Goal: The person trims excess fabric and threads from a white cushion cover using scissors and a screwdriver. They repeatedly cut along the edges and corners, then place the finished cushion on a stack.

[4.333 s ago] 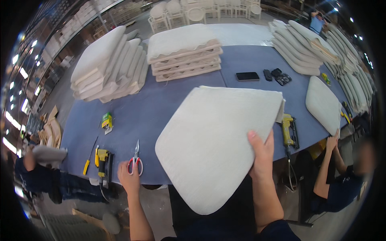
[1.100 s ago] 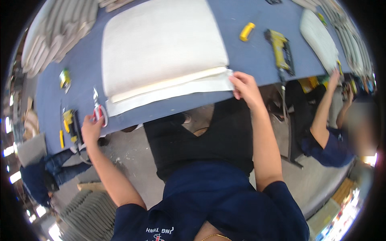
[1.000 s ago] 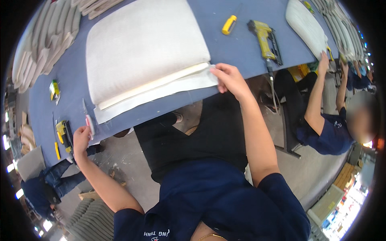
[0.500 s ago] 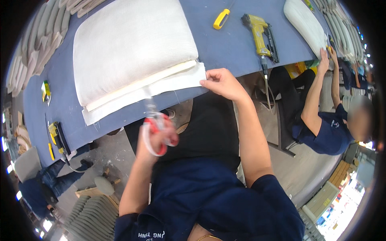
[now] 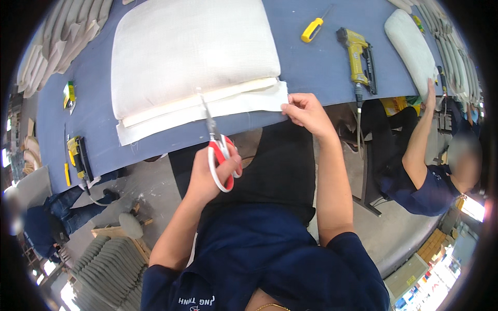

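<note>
On the table's near edge lies a pale, fabric-covered cushion (image 5: 194, 46), with a loose white fabric flap (image 5: 249, 102) along its near side. My left hand (image 5: 213, 168) is closed around the red and white handles of a pair of scissors (image 5: 211, 127). Their blades point away from me, across the flap, and the tips lie over the cushion's near edge. At the flap's right corner my right hand (image 5: 309, 115) pinches the fabric between thumb and fingers.
Right of the cushion lie a yellow screwdriver (image 5: 312, 30) and a yellow staple gun (image 5: 358, 57) with a hose. Another staple gun (image 5: 79, 158) and a small box (image 5: 69, 96) are at left. A co-worker's hand (image 5: 430, 94) touches another pad (image 5: 411, 44). Grey covers (image 5: 72, 33) are piled far left.
The scissors, blurred before, now show sharply, their tips farther over the flap toward the cushion. My right hand keeps the same corner. The whole view has shifted slightly.
</note>
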`<state>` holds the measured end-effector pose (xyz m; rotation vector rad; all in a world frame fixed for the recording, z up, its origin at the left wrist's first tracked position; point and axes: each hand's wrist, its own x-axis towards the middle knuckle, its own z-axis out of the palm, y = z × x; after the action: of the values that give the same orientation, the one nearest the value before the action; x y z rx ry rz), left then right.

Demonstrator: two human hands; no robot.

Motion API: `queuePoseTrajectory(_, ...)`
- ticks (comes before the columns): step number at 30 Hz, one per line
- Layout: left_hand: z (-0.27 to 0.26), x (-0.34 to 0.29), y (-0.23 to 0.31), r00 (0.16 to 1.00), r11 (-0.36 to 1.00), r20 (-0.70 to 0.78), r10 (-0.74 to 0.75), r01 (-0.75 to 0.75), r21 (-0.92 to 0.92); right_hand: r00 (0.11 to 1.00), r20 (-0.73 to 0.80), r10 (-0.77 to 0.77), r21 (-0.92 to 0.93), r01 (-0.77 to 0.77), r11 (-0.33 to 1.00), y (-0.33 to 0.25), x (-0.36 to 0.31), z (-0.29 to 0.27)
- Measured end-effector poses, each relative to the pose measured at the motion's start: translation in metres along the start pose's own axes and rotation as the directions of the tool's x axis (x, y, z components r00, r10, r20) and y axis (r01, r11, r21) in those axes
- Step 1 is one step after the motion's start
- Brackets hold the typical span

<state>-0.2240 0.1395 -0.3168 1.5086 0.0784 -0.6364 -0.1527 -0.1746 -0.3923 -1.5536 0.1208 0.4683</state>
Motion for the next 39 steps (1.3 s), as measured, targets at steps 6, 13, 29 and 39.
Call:
queuePoseTrajectory(6, 0.064, 0.006, -0.033, 0.863, 0.964, 0.44, -0.25, 0.263, 0.032, 0.999, 0.049, 0.021, 0.104, -0.026, 0.994, -0.004, 0.003, -0.004)
queuePoseTrajectory(13, 0.08, 0.041, -0.027, 0.902, 0.958, 0.366, -0.228, 0.142, 0.248, 0.999, 0.036, 0.02, 0.115, -0.024, 0.993, -0.004, -0.002, -0.003)
queuePoseTrajectory(29, 0.088, 0.057, -0.014, 0.927, 0.972, 0.344, -0.148, 0.072, 0.224, 0.997, 0.078, 0.012, 0.168, -0.025, 0.986, -0.003, -0.001, -0.007)
queuePoseTrajectory(39, 0.087, 0.064, -0.02, 0.929, 0.976, 0.349, -0.123, 0.051, 0.21, 0.996, 0.09, 0.0, 0.112, -0.01, 0.994, -0.006, -0.002, -0.008)
